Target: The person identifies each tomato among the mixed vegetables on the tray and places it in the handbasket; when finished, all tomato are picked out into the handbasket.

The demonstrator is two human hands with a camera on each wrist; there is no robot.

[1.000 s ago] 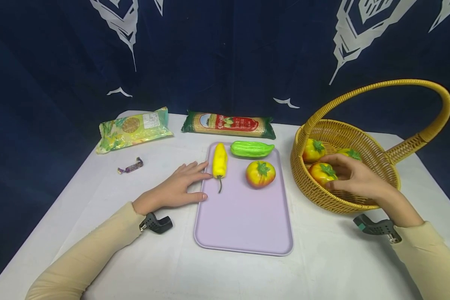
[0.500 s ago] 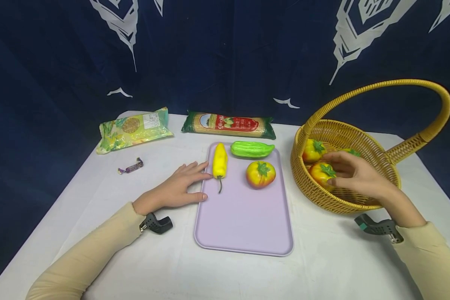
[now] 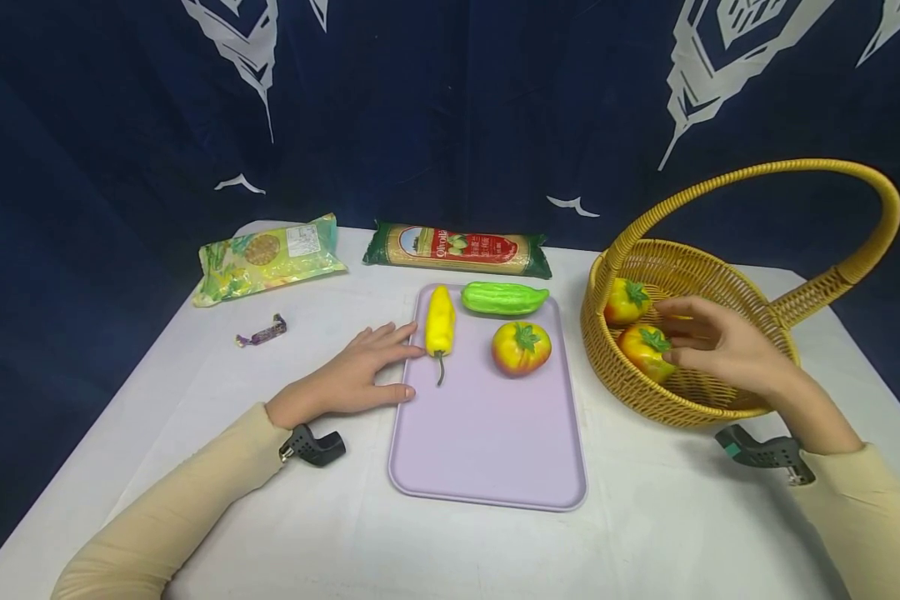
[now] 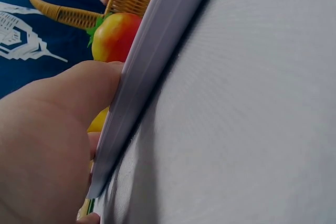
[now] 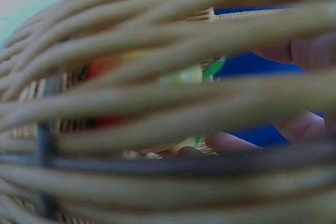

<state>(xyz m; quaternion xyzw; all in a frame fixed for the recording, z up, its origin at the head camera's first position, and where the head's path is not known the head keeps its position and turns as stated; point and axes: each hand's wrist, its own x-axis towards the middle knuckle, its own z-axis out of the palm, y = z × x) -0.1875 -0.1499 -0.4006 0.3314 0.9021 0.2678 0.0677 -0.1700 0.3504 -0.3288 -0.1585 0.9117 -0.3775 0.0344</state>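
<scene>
White table: left grip spread, touching tray; right grip inside basket, can't tell if holding.

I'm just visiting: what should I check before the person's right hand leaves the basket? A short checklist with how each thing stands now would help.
1. Basket standing upright on the table: ok.
2. Tray lying flat: ok; the left hand touches its left edge.
3. Bare room on the tray: ok; the near half holds nothing.
4. Right hand clear of the basket: not ok; its fingers are inside the rim.
5. Firm hold on something: cannot tell; the thumb is by the front tomato, but the hand hides what lies behind it.
</scene>
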